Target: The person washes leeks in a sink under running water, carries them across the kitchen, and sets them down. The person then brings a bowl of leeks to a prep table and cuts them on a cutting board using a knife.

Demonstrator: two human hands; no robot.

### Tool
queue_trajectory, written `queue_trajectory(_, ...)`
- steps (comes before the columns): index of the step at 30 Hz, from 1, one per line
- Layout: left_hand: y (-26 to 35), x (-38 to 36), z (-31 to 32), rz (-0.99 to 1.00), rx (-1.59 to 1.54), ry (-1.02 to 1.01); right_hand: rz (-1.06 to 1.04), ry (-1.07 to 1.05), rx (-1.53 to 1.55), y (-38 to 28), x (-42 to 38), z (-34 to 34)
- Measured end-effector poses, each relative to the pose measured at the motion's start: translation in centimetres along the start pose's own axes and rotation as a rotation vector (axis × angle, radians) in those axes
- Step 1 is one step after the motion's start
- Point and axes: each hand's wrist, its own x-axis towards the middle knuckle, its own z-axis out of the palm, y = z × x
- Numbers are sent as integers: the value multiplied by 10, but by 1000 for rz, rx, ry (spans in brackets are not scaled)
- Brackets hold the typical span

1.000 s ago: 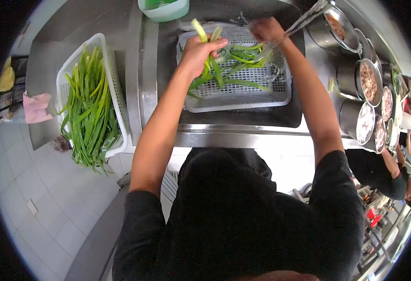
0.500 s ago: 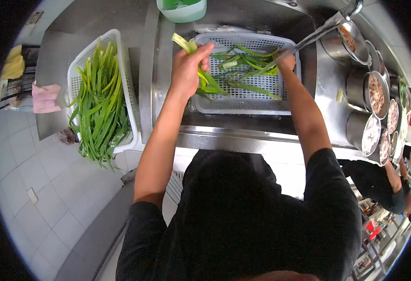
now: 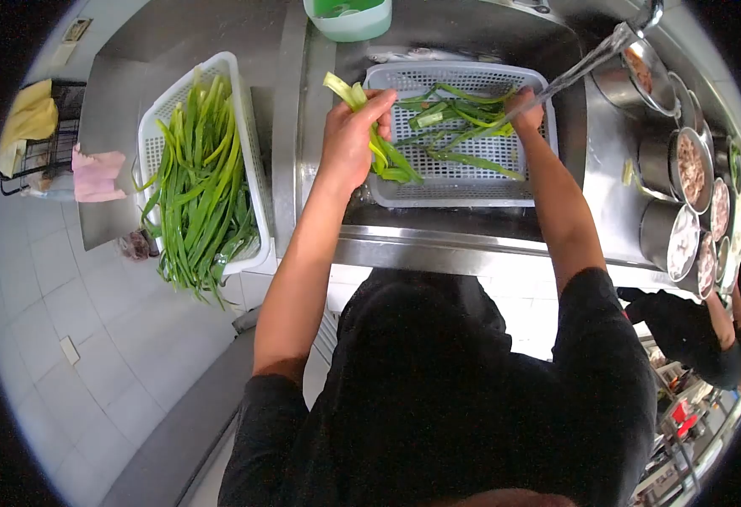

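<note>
Since the frame half a second earlier, little has been shifted: the left hand point(image 3: 352, 139) is kept at the near left corner of the sink basket point(image 3: 459, 190), and the right hand point(image 3: 526, 114) at its far right side.

At the far left, a white basket point(image 3: 155, 118) heaped with long green leaves point(image 3: 201, 190) is seen on the steel worktop point(image 3: 290, 127), its leaf tips hanging past the near edge over the tiled floor. A bare strip of worktop separates it from the sink.

The left hand is closed around a bunch of leaves point(image 3: 379, 148), pale ends pointing up and left, dark ends drooping into the sink basket. The arm is stretched forward, nearly straight.

Loose green stalks point(image 3: 455, 127) are spread across the basket's far half; its near half is bare. The right hand is curled on these stalks under the water stream point(image 3: 586, 63); whether it grips them cannot be told.

Steel pots point(image 3: 683, 160) are lined along the right.
</note>
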Motion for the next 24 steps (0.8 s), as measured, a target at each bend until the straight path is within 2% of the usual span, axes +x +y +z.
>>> queue_trajectory(4,-1,2,-12,25,11,-2,-418,255,89,-27,-55,-49)
queue_trajectory(8,7,12,6,82,55,-76,-753,298,15,-58,-90,-107)
queue_trajectory(11,12,28,28,137,240,-149,-819,139,-118,-82,-97,-150)
queue_trajectory(12,12,33,37,152,237,-183,-895,159,-75,-83,-93,-152)
queue_trajectory(15,10,45,70,206,312,-230,-781,118,-128,-111,-111,-188)
queue_trajectory(16,8,49,77,180,337,-271,-816,88,-232,-110,-105,-194)
queue_trajectory(20,-1,62,96,172,208,-334,-810,119,-185,-98,-93,-210)
queue_trajectory(24,-4,55,105,233,321,-392,-803,26,-162,-98,-97,-219)
